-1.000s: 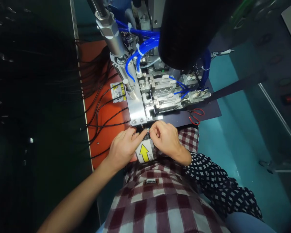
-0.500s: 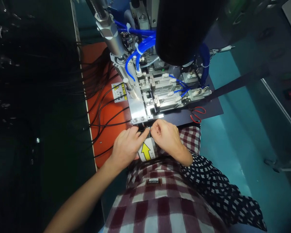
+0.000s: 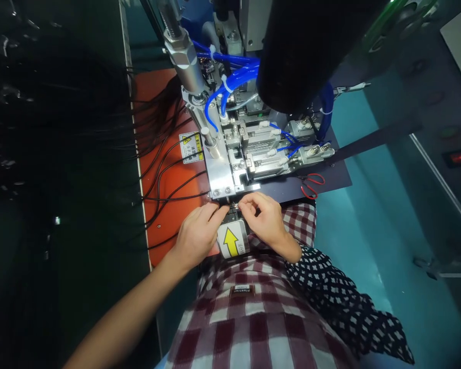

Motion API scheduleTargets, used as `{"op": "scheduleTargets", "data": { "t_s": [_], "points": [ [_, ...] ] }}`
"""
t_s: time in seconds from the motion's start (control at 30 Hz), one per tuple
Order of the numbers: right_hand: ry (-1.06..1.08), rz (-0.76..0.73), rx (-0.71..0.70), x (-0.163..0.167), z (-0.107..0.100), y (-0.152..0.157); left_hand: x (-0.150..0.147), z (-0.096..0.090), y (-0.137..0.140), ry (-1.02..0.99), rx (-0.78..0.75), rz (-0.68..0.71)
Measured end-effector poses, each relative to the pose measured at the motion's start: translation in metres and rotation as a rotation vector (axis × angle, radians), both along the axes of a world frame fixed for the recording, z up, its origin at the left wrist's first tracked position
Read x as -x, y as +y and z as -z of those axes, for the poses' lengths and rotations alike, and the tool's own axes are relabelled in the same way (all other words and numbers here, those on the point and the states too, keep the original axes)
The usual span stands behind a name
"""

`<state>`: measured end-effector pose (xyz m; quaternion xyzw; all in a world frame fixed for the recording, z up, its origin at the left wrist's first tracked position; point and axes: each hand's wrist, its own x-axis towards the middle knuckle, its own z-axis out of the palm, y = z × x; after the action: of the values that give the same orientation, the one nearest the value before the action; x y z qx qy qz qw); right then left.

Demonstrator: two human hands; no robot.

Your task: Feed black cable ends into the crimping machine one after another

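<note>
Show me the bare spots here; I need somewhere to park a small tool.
Free: the teal surface right of the dark plate, beyond the red wire loop. Crowded: the orange mat, crossed by black cables, and the machine's front edge, where the left hand and right hand meet.

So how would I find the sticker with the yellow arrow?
Start at the silver metal machine with blue tubes. Come down its front edge to the person's left hand and right hand. The sticker sits between them, white with a bold yellow arrow pointing up toward the machine.
</note>
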<state>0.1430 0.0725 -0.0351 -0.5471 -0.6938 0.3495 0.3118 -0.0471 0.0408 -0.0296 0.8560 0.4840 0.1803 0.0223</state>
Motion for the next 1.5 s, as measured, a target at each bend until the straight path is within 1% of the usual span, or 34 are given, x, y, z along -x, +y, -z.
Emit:
{"op": "scheduleTargets", "data": {
  "t_s": [0.1, 0.2, 0.33, 0.5, 0.6, 0.7, 0.77, 0.83, 0.9, 0.97, 1.03, 1.1, 1.17, 1.3, 1.4, 1.5],
  "points": [
    [-0.025, 0.001, -0.030, -0.001, 0.003, 0.000, 0.000, 0.001, -0.001, -0.086, 0.049, -0.019],
    [-0.027, -0.017, -0.018, -0.002, 0.003, -0.001, -0.001, 0.001, -0.001, -0.134, 0.083, -0.050],
    [-0.052, -0.036, -0.011, -0.003, 0.000, 0.000, -0.002, 0.000, -0.001, -0.152, 0.117, -0.077],
    [-0.061, -0.025, -0.001, -0.001, -0.001, -0.001, -0.003, -0.001, -0.001, -0.149, 0.102, -0.073],
    [-0.048, 0.007, 0.071, 0.001, 0.001, 0.000, -0.001, -0.001, -0.001, -0.105, 0.083, -0.055],
    [-0.023, 0.012, 0.232, -0.002, 0.004, 0.002, 0.000, -0.001, 0.000, -0.062, 0.058, -0.035],
    [-0.061, 0.023, 0.293, -0.007, 0.004, 0.003, 0.001, -0.001, 0.000, -0.041, 0.043, -0.027],
    [-0.101, 0.041, 0.238, -0.010, 0.001, 0.002, 0.001, -0.001, 0.001, -0.031, 0.034, -0.021],
    [-0.095, 0.037, 0.116, -0.009, -0.003, 0.000, 0.000, 0.000, 0.001, -0.036, 0.021, -0.013],
    [-0.100, 0.001, 0.001, -0.004, -0.005, -0.002, 0.000, 0.001, 0.002, -0.050, 0.001, -0.006],
    [-0.149, -0.035, -0.083, 0.003, -0.006, -0.003, 0.000, 0.001, 0.002, -0.063, -0.018, -0.002],
    [-0.197, -0.054, -0.129, 0.007, -0.005, -0.003, 0.000, 0.001, 0.002, -0.069, -0.017, 0.004],
    [-0.224, -0.054, -0.133, 0.009, -0.005, -0.001, 0.000, 0.002, 0.002, -0.073, -0.004, 0.005],
    [-0.217, -0.016, -0.053, 0.004, -0.007, -0.001, 0.002, 0.001, 0.002, -0.076, 0.028, 0.000],
    [-0.138, 0.006, 0.088, 0.001, -0.006, 0.000, 0.003, 0.000, 0.003, -0.104, 0.057, 0.011],
    [-0.020, 0.022, 0.263, -0.001, 0.002, 0.005, 0.004, -0.002, 0.004, -0.153, 0.104, 0.020]
  ]
}}
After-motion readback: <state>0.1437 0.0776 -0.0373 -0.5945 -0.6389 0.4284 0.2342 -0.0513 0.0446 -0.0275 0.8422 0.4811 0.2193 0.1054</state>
